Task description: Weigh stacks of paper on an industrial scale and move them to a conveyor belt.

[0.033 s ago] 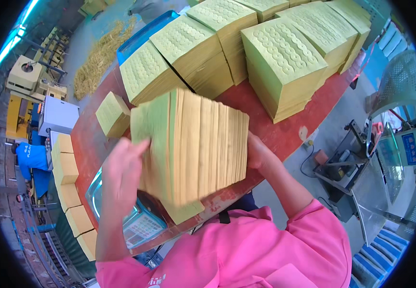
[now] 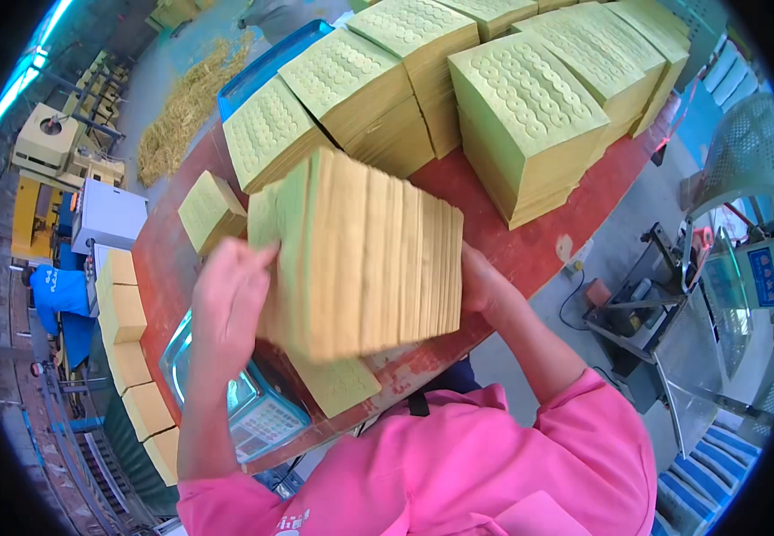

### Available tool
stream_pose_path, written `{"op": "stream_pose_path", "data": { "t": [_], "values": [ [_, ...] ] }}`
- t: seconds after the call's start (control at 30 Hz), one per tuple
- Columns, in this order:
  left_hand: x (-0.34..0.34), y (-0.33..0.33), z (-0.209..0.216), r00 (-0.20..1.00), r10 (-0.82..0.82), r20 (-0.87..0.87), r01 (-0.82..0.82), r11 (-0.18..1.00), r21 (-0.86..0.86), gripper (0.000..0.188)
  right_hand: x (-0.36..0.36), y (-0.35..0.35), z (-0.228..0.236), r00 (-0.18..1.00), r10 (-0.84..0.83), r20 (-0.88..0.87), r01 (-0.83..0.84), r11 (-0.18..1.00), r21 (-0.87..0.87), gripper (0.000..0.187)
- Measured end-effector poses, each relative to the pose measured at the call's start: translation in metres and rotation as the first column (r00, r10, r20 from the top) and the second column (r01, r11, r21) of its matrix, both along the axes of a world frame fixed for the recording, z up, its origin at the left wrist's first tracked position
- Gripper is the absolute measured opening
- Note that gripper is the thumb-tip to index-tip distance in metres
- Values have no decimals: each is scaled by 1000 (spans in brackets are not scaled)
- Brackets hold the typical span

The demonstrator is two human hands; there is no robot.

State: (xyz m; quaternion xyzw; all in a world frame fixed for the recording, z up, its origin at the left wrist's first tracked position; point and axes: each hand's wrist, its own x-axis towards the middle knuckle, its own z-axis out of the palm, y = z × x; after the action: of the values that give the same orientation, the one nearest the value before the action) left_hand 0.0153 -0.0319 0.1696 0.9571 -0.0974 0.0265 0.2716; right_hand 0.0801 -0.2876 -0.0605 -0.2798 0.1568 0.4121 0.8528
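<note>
A thick stack of yellow joss paper point(image 2: 378, 259) stands on edge in front of me, its uneven sheet edges facing me. My right hand point(image 2: 479, 281) grips its right end, with most of the fingers hidden behind the paper. At the left face, my left hand point(image 2: 230, 299) has its fingers loosely extended, a fingertip touching the outer sheets; it is slightly blurred. Flat under the stack's lower left corner is more yellow paper point(image 2: 338, 384). A teal weighing scale point(image 2: 266, 420) with a keypad sits beside my left forearm, partly covered by it.
Tall stacks of paper with coin-shaped rings point(image 2: 530, 98) line the far side of the red table point(image 2: 574, 210). A small bundle point(image 2: 211, 210) lies at the left, near a blue tray point(image 2: 271, 67). Cream blocks point(image 2: 123, 313) stand beyond the left edge. A person in blue point(image 2: 58, 290) is farther left.
The left part of the stack has tilted and shifted slightly, its lower left corner rising. My left hand has moved a little along its left face. My right hand keeps its place.
</note>
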Motion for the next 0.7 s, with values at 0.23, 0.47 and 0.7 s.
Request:
{"op": "stream_pose_path", "data": {
  "t": [0.23,0.47,0.7],
  "values": [
    [66,24,-72,987,-160,23,156,906,-394,41,2,-22,-13,994,-98,-40,102,991,85,56],
    [56,8,-91,960,-272,69,280,919,-277,50,-46,-66,8,879,-439,187,469,867,-169,49],
    [38,-55,-92,882,-286,375,374,909,-184,62,-50,-57,0,790,-471,392,600,724,-339,42]
  ]
}}
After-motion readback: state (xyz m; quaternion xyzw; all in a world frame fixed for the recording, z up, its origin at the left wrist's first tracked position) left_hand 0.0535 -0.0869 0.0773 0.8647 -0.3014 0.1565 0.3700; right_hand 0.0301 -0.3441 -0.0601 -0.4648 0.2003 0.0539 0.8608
